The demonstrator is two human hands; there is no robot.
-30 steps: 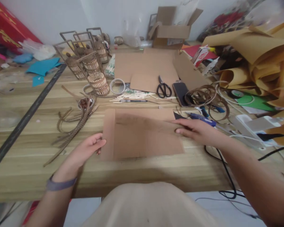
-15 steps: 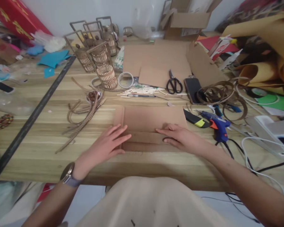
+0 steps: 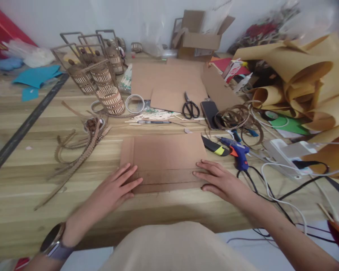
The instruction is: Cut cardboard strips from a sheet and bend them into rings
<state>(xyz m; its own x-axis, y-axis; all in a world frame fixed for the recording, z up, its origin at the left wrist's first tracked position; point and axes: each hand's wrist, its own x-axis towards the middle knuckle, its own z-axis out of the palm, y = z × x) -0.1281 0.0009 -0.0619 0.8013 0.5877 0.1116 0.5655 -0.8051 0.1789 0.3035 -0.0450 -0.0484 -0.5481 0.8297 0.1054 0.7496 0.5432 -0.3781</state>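
Note:
A rectangular cardboard sheet (image 3: pixel 165 154) lies flat on the wooden table in front of me, with crease or cut lines across its near part and along its left side. My left hand (image 3: pixel 113 192) rests on its near left corner, fingers spread. On its right edge lies my right hand (image 3: pixel 223 180), fingers apart and stretched out. Neither hand grips anything. Close by on the right are a utility knife (image 3: pixel 216 146) with a yellow-green part and a blue glue gun (image 3: pixel 237 150).
Black scissors (image 3: pixel 190 107), a phone (image 3: pixel 210 114) and a pen (image 3: pixel 154 122) lie beyond the sheet. Bamboo-like lantern shapes (image 3: pixel 111 101) stand at the back left. Braided strips (image 3: pixel 81 154) lie left. A white power strip (image 3: pixel 285 156) and cables are on the right.
My right hand has moved from the sheet's middle to its right edge, its fingers now spread. My left hand stays at the left side. The view has shifted rightward.

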